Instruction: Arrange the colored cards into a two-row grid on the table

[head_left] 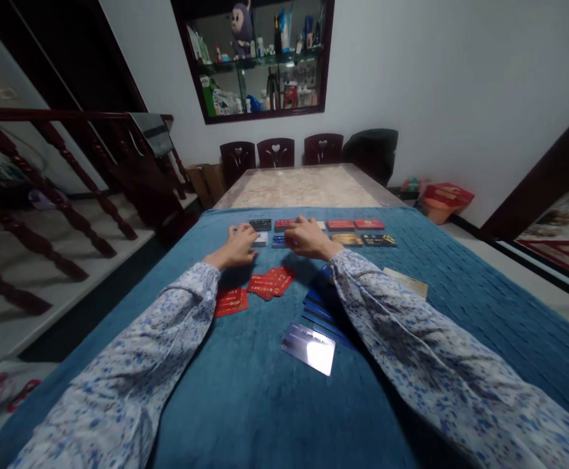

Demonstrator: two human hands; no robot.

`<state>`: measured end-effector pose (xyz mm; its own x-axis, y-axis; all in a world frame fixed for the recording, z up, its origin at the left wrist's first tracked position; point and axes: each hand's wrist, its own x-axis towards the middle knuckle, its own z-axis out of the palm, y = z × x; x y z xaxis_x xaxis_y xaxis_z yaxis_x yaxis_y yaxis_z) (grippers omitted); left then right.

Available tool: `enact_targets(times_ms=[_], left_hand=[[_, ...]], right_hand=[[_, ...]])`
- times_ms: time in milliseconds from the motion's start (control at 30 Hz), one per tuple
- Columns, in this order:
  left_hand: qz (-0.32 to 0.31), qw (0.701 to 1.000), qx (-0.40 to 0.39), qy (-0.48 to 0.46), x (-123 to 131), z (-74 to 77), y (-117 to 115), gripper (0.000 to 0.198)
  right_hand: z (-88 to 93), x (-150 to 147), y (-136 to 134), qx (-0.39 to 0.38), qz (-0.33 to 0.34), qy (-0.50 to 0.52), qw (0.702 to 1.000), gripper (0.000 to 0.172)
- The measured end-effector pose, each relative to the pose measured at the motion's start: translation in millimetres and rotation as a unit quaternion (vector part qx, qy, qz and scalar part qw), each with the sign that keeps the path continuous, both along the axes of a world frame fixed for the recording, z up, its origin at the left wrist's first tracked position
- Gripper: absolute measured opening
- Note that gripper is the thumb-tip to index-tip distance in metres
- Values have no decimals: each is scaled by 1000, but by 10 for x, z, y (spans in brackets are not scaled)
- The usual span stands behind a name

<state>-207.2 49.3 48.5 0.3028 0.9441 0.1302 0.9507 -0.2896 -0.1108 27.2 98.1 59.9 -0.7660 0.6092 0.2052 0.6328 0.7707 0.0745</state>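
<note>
Both my arms in flowered sleeves reach forward over a blue cloth [264,404] on a table. My left hand [238,247] rests with curled fingers on a pale card [261,239] in a row of cards. My right hand [308,238] lies knuckles up over the middle of two card rows, beside a blue card [278,241]; its fingertips are hidden. Red cards [355,225] and dark cards [379,240] continue the rows to the right. Nearer me lie a fan of red cards [270,283], another red pile [230,302], blue cards [320,306] and a silver card [308,348].
Beyond the cloth the bare marble tabletop [304,185] runs to several dark chairs [275,153] at the far end. A wooden stair railing [69,169] stands to the left. A glass wall cabinet [259,58] hangs behind. A tan card [408,282] lies right of my forearm.
</note>
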Motion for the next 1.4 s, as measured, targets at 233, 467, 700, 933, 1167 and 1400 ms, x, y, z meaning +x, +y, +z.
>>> enact_targets(times_ms=[233,467,700,933,1167,1400], left_hand=[[19,1000,8,-22,-164,-82,-346,43],[6,997,26,-68,-365,-176,-691,36],[16,995,4,-96,-519,-247,-1019,29],[44,990,-13,-136,-670,-245,-1251,28],[78,983,-55,-155,-831,-155,-1371,32],[80,977,-113,-164,-902,-169,-1440,45]], right_hand=[[-44,-80,-176,-10,-2,25,1000,25],[-40,-203,-364,-30,20,36,999,27],[-46,-366,-548,-39,48,21,998,27],[-51,-538,-739,-64,86,-11,994,33],[-143,-690,-923,-66,132,-28,989,37],[-281,-759,-972,-72,157,-49,984,47]])
